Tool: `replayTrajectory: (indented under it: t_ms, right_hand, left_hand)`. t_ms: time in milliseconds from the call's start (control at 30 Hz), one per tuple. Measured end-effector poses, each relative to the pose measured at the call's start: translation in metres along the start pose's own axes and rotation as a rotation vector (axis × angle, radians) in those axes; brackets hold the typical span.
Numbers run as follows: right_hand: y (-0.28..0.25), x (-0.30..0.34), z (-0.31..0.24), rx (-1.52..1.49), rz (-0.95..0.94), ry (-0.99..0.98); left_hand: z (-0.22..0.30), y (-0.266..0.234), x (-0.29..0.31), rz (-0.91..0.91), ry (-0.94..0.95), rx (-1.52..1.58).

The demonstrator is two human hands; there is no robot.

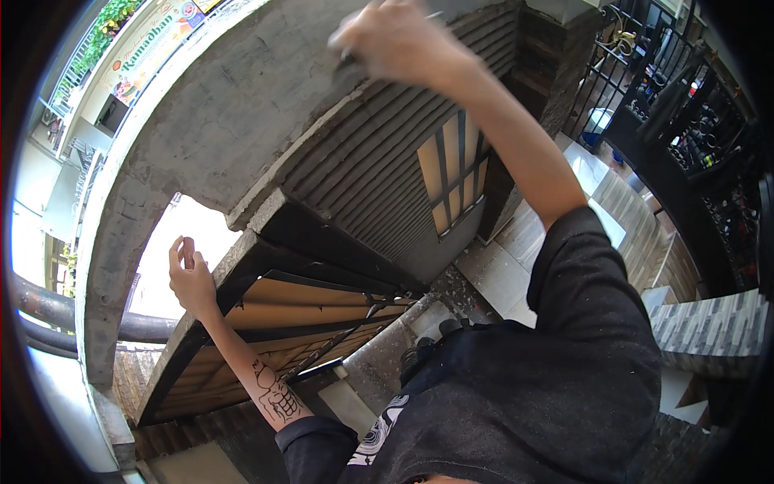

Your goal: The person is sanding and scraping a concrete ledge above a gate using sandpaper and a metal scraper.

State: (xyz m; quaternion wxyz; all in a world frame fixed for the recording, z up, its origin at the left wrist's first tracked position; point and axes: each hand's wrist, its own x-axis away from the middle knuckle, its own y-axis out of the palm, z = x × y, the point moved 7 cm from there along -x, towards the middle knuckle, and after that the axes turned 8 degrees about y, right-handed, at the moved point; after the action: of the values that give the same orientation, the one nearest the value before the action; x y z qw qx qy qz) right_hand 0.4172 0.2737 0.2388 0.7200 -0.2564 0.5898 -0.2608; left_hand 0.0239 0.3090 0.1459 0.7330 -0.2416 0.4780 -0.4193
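Note:
My right hand (403, 44) is raised high in front of the grey concrete band (234, 105) and blurred by motion. Its fingers look closed around something. A dark smeared patch shows below the fingers and a thin light tip beyond the knuckles, but the kind of thing cannot be made out. On the left, my left hand (192, 282) rests by the top edge of a black-framed gate (242, 270) with tan panels. Its fingers point upward and are slightly apart, with nothing visible held in them.
A ribbed grey wall (363, 173) with a barred tan window (455, 165) runs below the concrete band. Black metal railings (617, 56) and a white bucket (598, 121) stand at the far right. Tiled steps (637, 230) lie right of me; a printed banner (153, 48) hangs far left.

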Motion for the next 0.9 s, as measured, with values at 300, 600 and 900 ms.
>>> replayTrajectory:
  t_ms: [300,600,900]
  right_hand:
    - [-0.025,0.012,0.001,-0.122,0.187,0.054]
    - [-0.025,0.008,-0.015,-0.071,0.126,0.051]
    - [-0.023,0.01,-0.01,-0.208,0.197,0.065]
  left_hand:
    - [-0.005,-0.002,0.001,0.025,0.011,0.027]
    - [-0.012,-0.001,-0.003,0.06,0.063,0.058]
    - [0.007,-0.002,0.002,0.016,0.008,0.049]
